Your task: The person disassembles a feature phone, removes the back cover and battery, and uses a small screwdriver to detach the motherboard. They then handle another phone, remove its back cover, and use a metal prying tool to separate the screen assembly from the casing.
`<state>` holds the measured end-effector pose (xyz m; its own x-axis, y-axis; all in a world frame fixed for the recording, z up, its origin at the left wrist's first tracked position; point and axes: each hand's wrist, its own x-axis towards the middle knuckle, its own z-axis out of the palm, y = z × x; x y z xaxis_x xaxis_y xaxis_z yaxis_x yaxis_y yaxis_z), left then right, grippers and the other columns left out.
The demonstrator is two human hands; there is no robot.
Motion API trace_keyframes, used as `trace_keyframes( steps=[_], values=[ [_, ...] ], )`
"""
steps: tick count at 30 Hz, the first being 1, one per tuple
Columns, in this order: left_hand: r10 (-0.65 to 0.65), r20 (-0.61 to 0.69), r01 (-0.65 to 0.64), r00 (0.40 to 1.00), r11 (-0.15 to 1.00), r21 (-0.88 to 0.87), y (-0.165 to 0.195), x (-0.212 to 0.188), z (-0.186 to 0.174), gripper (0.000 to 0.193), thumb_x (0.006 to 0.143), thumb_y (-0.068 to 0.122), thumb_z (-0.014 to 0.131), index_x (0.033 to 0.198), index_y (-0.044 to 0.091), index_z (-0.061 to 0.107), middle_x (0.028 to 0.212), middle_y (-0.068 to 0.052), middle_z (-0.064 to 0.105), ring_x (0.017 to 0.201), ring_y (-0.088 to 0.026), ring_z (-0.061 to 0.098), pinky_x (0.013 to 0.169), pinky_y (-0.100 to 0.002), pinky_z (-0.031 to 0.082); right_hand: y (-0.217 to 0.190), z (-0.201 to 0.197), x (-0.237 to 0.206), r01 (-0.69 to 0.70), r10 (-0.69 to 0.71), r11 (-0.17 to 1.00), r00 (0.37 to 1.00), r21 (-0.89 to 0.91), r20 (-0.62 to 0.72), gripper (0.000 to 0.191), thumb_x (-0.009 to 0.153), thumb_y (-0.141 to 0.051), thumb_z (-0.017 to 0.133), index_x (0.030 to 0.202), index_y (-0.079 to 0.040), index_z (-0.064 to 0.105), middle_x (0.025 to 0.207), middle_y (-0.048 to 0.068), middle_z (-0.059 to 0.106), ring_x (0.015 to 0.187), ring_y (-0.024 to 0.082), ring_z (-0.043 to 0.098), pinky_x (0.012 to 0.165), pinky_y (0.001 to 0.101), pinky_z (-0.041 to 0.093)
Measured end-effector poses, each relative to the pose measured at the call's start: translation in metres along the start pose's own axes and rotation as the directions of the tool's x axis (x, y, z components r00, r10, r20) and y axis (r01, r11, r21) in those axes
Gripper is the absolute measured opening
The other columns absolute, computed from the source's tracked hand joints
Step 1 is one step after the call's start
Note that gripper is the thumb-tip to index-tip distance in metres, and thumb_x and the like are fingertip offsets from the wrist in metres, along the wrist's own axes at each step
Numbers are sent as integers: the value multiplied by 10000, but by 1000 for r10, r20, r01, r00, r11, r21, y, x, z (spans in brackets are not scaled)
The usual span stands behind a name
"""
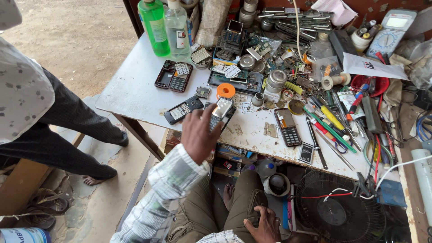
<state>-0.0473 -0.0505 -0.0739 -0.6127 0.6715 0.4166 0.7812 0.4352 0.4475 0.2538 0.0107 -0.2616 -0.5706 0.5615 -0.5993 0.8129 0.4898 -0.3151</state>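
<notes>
My left hand (199, 135), in a checked sleeve, reaches over the white worktable (135, 90) and grips the lower end of a small phone with a silver face (222, 109). Just left of it lies a dark keypad phone body (182, 110), and an orange roll (226, 90) sits right behind it. My right hand (263, 225) lies flat on my knee in olive trousers, fingers apart and holding nothing. Another black keypad phone (288, 127) rests on the table to the right of my left hand.
A green bottle (154, 27) and a clear bottle (177, 29) stand at the back left. Screwdrivers and pens (330, 123), circuit boards, a multimeter (390, 33) and wires crowd the right. A fan (335, 211) sits below. Another person's legs (67, 135) stand at the left.
</notes>
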Motion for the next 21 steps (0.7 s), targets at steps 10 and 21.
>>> trace_keyframes(
  steps=[10,21],
  values=[
    [-95,176,76,980,991,111,25,-1,8,835,860,295,765,1546,85,337,1120,-244,594,940,-336,564,810,-494,481,-2,6,3,-70,69,998,992,-6,-107,696,861,-646,693,1387,-274,429,1434,14,428,1458,254,322,1183,579,288],
    [13,-183,-28,983,996,-82,-9,-5,-10,509,847,195,786,1278,81,539,1022,-160,673,910,-319,619,817,-451,516,-15,1,5,-41,32,999,964,-31,-263,680,821,-645,759,1321,-252,519,1316,24,528,1343,243,466,1157,519,407]
  ],
)
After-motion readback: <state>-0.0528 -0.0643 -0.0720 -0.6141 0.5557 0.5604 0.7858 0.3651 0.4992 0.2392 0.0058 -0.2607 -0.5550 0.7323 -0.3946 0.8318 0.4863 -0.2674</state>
